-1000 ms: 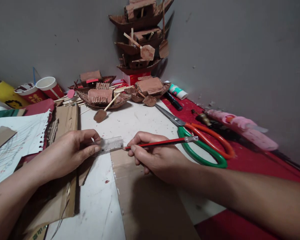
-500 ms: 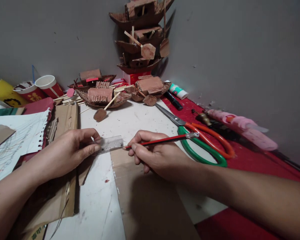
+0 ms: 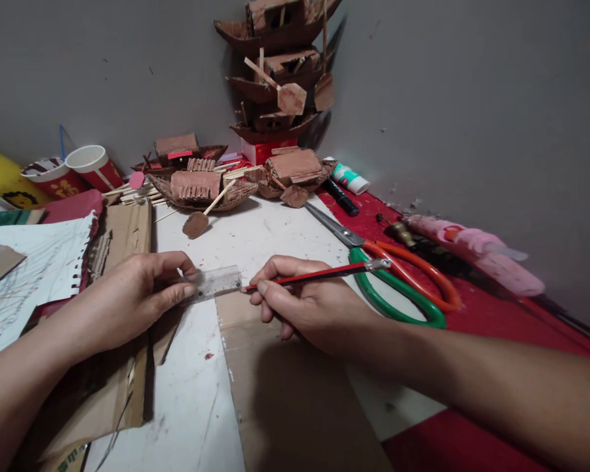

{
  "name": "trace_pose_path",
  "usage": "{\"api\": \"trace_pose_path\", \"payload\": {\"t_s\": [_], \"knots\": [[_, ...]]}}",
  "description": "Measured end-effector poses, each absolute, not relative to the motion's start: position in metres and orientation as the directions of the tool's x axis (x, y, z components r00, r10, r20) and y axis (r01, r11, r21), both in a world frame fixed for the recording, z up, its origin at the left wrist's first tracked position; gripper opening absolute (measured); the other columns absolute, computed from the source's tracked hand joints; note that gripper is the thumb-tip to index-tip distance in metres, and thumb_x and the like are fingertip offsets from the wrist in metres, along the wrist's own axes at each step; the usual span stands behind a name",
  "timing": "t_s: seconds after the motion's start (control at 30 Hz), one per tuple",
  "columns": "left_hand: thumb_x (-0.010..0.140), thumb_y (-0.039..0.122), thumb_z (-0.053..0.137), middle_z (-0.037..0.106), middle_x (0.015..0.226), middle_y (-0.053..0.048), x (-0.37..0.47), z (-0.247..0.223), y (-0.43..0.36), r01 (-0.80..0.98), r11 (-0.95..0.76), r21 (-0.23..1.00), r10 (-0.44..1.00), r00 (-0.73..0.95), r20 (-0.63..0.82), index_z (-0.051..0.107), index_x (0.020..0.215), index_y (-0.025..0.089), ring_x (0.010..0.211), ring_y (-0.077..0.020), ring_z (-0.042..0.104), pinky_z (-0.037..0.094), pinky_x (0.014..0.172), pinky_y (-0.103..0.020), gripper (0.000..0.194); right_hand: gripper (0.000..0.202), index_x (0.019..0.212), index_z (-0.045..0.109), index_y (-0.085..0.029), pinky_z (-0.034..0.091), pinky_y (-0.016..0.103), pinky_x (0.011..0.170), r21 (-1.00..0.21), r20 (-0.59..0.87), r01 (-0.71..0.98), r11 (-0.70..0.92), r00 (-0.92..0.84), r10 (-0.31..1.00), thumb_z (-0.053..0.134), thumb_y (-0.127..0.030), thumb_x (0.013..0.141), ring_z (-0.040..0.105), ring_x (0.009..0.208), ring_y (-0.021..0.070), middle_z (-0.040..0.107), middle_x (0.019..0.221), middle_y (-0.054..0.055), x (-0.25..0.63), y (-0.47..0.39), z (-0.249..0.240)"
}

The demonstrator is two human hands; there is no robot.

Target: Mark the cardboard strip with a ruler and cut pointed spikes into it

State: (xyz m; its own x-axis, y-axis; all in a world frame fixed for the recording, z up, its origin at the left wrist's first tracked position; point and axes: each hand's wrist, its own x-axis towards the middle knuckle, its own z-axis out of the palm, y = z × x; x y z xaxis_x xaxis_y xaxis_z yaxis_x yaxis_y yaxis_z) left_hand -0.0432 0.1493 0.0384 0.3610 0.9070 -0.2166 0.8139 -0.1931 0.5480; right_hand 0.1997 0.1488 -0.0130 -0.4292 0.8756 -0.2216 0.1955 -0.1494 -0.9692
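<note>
Between thumb and fingers, my left hand (image 3: 147, 295) pinches one end of a clear ruler (image 3: 221, 280). The ruler's other end lies over the far left corner of a brown cardboard sheet (image 3: 295, 393). My right hand (image 3: 295, 295) is closed on a red and black pencil (image 3: 314, 275), its tip at the ruler's end by the cardboard's far edge. Whether the tip touches the cardboard I cannot tell. Part of the sheet lies under my right hand and in its shadow.
Scissors (image 3: 398, 275) with green and orange handles lie right of my right hand. Cardboard boats (image 3: 196, 187) stand at the back, more stacked in the corner. Cardboard pieces (image 3: 128, 229) and scribbled paper (image 3: 44, 262) lie left. A black marker (image 3: 341, 198) and a pink glue gun (image 3: 476, 252) are at right.
Both hands, the ruler and the pencil hold nearly the same place. The whole view has shifted very slightly.
</note>
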Motion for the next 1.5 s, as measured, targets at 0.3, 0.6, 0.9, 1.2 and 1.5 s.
{"api": "trace_pose_path", "payload": {"t_s": [0.3,0.6,0.9,1.2,1.5], "knots": [[0.09,0.046,0.052,0.069,0.082,-0.001,-0.046,0.036,0.15,0.809,-0.192,0.556,0.906,0.363,-0.215,0.065,0.09,0.021,0.075,-0.0168,0.061,0.046,0.068,-0.027,0.027,0.007,0.086,0.059,-0.021,0.05,0.015,0.042,-0.97,-0.222,0.19,-0.152,-0.434,0.873,0.053,-0.025,0.087,0.059,0.062,0.0105,0.065,0.083,0.003,0.199,0.149,-0.012],[0.089,0.046,0.052,0.068,0.081,0.001,-0.044,0.037,0.15,0.814,-0.179,0.552,0.912,0.348,-0.218,0.065,0.089,0.021,0.075,-0.0161,0.061,0.046,0.069,-0.026,0.027,0.008,0.085,0.059,-0.02,0.05,0.015,0.041,-0.973,-0.21,0.178,-0.144,-0.438,0.874,0.055,-0.027,0.086,0.059,0.062,0.0113,0.064,0.081,0.003,0.199,0.15,-0.013],[0.09,0.044,0.051,0.068,0.081,0.001,-0.044,0.038,0.149,0.829,-0.187,0.527,0.909,0.35,-0.228,0.064,0.09,0.022,0.074,-0.0162,0.06,0.046,0.068,-0.027,0.026,0.01,0.085,0.06,-0.02,0.051,0.015,0.042,-0.978,-0.188,0.166,-0.126,-0.45,0.873,0.054,-0.027,0.087,0.059,0.062,0.0109,0.064,0.078,0.003,0.2,0.149,-0.014],[0.089,0.043,0.052,0.068,0.081,0.0,-0.044,0.038,0.149,0.811,-0.186,0.555,0.912,0.353,-0.209,0.065,0.088,0.022,0.075,-0.0164,0.061,0.046,0.069,-0.027,0.025,0.01,0.084,0.06,-0.019,0.05,0.014,0.041,-0.975,-0.211,0.163,-0.154,-0.436,0.875,0.055,-0.028,0.087,0.059,0.06,0.0098,0.063,0.077,0.003,0.197,0.149,-0.014],[0.089,0.046,0.051,0.063,0.076,0.003,-0.04,0.049,0.146,0.777,-0.077,0.624,0.92,0.297,-0.255,0.063,0.087,0.02,0.07,-0.0135,0.056,0.044,0.063,-0.022,0.029,0.02,0.106,0.066,-0.022,0.056,0.021,0.057,-0.992,0.105,0.01,0.128,-0.51,0.854,0.052,-0.03,0.094,0.065,0.066,0.0109,0.07,0.093,0.005,0.213,0.141,-0.005]]}}
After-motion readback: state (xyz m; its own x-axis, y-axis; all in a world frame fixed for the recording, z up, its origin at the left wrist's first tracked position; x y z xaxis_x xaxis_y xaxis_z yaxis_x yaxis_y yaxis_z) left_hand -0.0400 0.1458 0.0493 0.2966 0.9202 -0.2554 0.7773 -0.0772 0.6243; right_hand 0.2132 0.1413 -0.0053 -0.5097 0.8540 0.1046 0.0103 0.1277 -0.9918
